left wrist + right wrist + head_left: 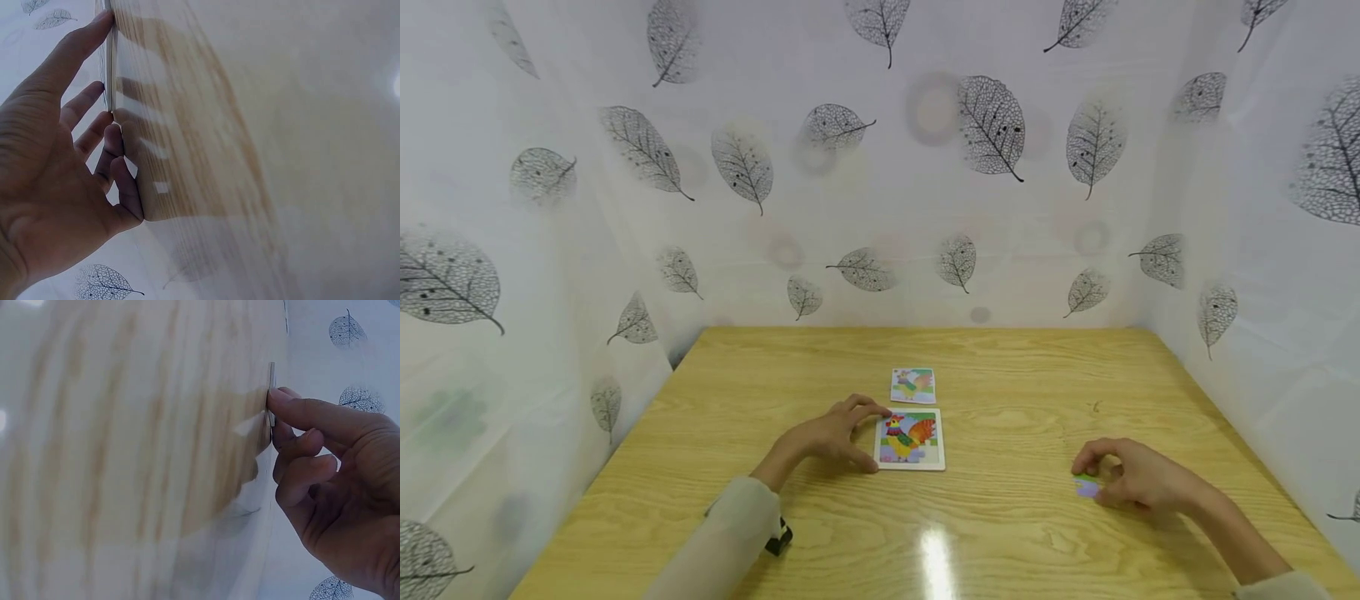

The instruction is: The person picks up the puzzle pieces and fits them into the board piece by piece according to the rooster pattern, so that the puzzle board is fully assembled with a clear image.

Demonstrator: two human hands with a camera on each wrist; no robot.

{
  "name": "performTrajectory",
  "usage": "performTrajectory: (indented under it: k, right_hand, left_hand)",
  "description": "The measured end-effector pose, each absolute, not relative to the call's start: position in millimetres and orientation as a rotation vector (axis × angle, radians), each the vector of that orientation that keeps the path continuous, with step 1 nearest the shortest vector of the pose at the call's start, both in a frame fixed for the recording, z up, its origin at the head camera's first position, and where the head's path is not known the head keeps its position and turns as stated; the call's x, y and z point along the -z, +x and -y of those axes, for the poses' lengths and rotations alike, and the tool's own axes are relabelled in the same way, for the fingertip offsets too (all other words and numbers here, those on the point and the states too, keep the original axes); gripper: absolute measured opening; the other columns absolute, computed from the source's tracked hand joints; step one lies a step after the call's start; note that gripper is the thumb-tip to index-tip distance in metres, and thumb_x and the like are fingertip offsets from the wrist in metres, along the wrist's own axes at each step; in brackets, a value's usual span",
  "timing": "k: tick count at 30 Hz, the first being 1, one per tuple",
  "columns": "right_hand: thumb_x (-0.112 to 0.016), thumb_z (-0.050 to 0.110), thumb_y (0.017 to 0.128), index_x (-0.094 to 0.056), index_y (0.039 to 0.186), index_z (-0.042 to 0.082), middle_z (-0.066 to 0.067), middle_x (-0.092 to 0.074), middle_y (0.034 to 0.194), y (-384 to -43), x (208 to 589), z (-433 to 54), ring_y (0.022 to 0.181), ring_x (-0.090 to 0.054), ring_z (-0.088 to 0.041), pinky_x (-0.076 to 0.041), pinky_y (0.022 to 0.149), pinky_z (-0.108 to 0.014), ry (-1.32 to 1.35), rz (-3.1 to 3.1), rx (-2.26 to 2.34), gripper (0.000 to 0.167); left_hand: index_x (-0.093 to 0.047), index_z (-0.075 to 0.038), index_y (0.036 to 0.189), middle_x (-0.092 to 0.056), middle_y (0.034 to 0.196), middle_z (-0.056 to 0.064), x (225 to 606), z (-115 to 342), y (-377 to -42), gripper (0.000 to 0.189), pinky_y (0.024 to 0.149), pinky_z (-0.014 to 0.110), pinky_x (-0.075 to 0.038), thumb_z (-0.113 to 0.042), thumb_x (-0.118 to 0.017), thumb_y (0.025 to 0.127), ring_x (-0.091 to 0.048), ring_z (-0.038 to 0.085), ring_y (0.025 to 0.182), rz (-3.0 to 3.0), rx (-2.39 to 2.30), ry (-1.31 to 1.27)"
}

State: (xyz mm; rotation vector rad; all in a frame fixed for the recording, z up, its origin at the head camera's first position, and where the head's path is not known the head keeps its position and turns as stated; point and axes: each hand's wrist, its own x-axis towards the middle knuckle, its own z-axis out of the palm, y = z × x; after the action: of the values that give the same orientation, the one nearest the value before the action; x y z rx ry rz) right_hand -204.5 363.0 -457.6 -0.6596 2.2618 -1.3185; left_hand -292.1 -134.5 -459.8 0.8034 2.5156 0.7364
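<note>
In the head view a white-framed jigsaw puzzle [943, 446] of a colourful rooster lies on the table, with a bare patch at its lower right. My left hand [831, 432] holds the frame at its left side, index finger by the far corner and thumb by the near one. The left wrist view shows the frame's thin edge [110, 62] against the left thumb and fingers. Off to the right, low over the table, my right hand [1150, 477] pinches a green and purple puzzle piece [1087, 487]. The right wrist view shows this piece [272, 375] edge-on at the fingertips.
Just behind the puzzle lies a square picture card [913, 386] with a paler rooster. The wooden table [1000, 367] is bordered at the back and both sides by a white curtain [895, 192] with leaf prints. A black object [779, 537] shows by the left sleeve.
</note>
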Motion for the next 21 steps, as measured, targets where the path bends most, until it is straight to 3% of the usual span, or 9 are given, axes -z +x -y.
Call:
performTrajectory:
  k: [9, 21]
  right_hand:
    - [-0.078, 0.005, 0.090, -0.067, 0.117, 0.001, -0.020, -0.063, 0.110, -206, 457, -354, 0.047, -0.037, 0.002, -0.036, 0.038, -0.016, -0.687, -2.328, 1.292, 0.029]
    - [-0.072, 0.010, 0.098, -0.063, 0.126, -0.001, -0.025, -0.057, 0.123, -223, 445, -305, 0.045, -0.035, -0.003, -0.040, 0.038, -0.023, -0.651, -2.331, 1.434, 0.032]
  left_hand:
    - [-0.046, -0.026, 0.156, -0.032, 0.159, 0.006, 460, 135, -293, 0.086, 0.114, 0.065, -0.035, -0.042, -0.088, 0.083, -0.030, 0.038, 0.147, -2.506, -0.741, 0.824]
    - [-0.046, -0.026, 0.156, -0.031, 0.160, 0.007, 460, 133, -293, 0.085, 0.114, 0.066, -0.035, -0.041, -0.088, 0.083, -0.029, 0.038, 0.147, -2.501, -0.736, 0.817]
